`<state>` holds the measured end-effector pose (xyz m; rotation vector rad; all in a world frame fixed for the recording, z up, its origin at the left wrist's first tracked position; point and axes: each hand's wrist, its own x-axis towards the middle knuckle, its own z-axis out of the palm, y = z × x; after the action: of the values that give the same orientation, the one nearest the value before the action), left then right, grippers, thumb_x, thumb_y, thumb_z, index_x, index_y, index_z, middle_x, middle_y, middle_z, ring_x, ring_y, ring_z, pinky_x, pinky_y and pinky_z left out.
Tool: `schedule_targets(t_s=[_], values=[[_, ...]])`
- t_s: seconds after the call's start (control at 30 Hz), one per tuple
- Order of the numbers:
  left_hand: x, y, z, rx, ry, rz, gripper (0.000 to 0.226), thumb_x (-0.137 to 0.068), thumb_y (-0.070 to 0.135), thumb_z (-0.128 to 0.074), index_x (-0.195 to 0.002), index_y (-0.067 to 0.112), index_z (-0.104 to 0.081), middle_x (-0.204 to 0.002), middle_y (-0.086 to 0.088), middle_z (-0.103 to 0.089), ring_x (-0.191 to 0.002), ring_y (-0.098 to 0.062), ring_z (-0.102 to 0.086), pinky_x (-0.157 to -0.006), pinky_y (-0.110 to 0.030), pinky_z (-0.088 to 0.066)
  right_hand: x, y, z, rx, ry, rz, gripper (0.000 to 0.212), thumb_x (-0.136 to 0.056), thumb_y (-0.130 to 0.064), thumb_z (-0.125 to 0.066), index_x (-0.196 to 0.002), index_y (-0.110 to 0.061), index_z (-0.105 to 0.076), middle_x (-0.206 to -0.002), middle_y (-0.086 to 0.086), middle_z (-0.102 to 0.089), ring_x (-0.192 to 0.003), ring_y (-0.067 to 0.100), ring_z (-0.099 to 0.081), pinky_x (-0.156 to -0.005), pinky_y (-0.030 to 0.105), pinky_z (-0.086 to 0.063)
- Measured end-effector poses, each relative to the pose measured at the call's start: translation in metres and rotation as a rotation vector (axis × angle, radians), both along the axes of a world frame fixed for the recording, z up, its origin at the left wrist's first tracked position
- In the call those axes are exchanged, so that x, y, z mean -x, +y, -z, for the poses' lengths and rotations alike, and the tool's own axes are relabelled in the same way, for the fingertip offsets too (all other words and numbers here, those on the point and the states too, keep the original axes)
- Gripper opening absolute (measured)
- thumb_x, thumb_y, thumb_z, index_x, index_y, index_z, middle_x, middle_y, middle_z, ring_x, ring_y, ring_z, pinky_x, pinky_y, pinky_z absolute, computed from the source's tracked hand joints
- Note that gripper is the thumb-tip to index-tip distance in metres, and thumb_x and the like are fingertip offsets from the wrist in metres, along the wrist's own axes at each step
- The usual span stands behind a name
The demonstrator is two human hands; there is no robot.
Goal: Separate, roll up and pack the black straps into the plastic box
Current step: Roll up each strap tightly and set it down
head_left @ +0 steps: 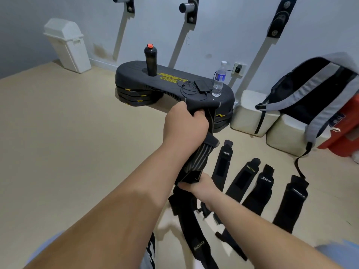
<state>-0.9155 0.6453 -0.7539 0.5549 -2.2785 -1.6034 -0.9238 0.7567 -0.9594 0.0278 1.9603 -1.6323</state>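
My left hand [184,125] grips the top end of a black strap with grey stripes [196,158], held up off the floor. My right hand [202,186] pinches the same strap lower down, at a black patch. More black strap ends [194,230] hang below the right hand. Several black straps lie flat side by side on the floor to the right: one nearest [221,164], one labelled in yellow [242,177], another [260,189] and a wide one [291,202]. No plastic box is identifiable among them.
A black step platform [174,84] stands ahead, carrying a black shaker bottle [150,60], a water bottle [218,79] and a phone on a cable [202,86]. White blocks [250,115], a grey backpack [310,94] and an orange box [343,129] are right. A white bin [66,43] stands far left.
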Motion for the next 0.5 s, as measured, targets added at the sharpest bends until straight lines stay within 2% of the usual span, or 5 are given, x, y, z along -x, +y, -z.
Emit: schedule_targets(t_s=[0.07, 0.17, 0.23, 0.37, 0.5], values=[[-0.001, 0.000, 0.003, -0.010, 0.012, -0.010, 0.013, -0.098, 0.027, -0.063, -0.106, 0.018, -0.068, -0.102, -0.001, -0.071, -0.097, -0.025, -0.069, -0.092, -0.045, -0.059, -0.008, -0.005, 0.008, 0.039, -0.080, 0.151, 0.020, -0.094, -0.005, -0.077, -0.113, -0.012, -0.073, -0.104, 0.007, -0.079, -0.083, 0.015, -0.078, -0.065, 0.025, -0.062], [0.003, -0.002, 0.007, 0.006, 0.010, -0.001, 0.011, -0.099, 0.026, -0.062, -0.106, 0.018, -0.066, -0.100, 0.000, -0.070, -0.096, -0.026, -0.068, -0.091, -0.044, -0.060, -0.011, -0.007, 0.026, 0.039, -0.161, 0.172, 0.020, -0.095, -0.005, -0.075, -0.111, -0.016, -0.073, -0.113, 0.006, -0.078, -0.101, 0.022, -0.074, -0.080, 0.035, -0.066], [0.008, -0.005, 0.009, 0.038, -0.001, 0.012, 0.011, -0.100, 0.025, -0.061, -0.106, 0.017, -0.065, -0.100, 0.000, -0.068, -0.095, -0.026, -0.067, -0.088, -0.042, -0.059, -0.014, -0.008, 0.037, 0.012, -0.144, 0.092, 0.024, -0.092, -0.002, -0.077, -0.112, -0.016, -0.075, -0.112, 0.006, -0.079, -0.107, 0.024, -0.075, -0.087, 0.037, -0.065], [0.013, -0.014, 0.014, 0.084, -0.052, 0.032, 0.012, -0.099, 0.025, -0.062, -0.103, 0.014, -0.064, -0.098, -0.003, -0.067, -0.094, -0.029, -0.067, -0.086, -0.042, -0.059, -0.021, -0.009, 0.055, -0.181, -0.003, -0.133, 0.029, -0.081, -0.002, -0.084, -0.107, -0.014, -0.079, -0.096, -0.002, -0.083, -0.094, 0.014, -0.079, -0.092, 0.035, -0.063], [0.013, -0.027, 0.008, 0.146, -0.016, -0.017, 0.014, -0.101, 0.027, -0.060, -0.104, 0.013, -0.060, -0.107, -0.003, -0.065, -0.098, -0.029, -0.061, -0.082, -0.037, -0.051, -0.034, -0.005, 0.087, -0.476, 0.118, -0.307, 0.024, -0.079, -0.014, -0.080, -0.092, -0.029, -0.068, -0.090, -0.011, -0.071, -0.088, 0.010, -0.068, -0.082, 0.030, -0.058]])
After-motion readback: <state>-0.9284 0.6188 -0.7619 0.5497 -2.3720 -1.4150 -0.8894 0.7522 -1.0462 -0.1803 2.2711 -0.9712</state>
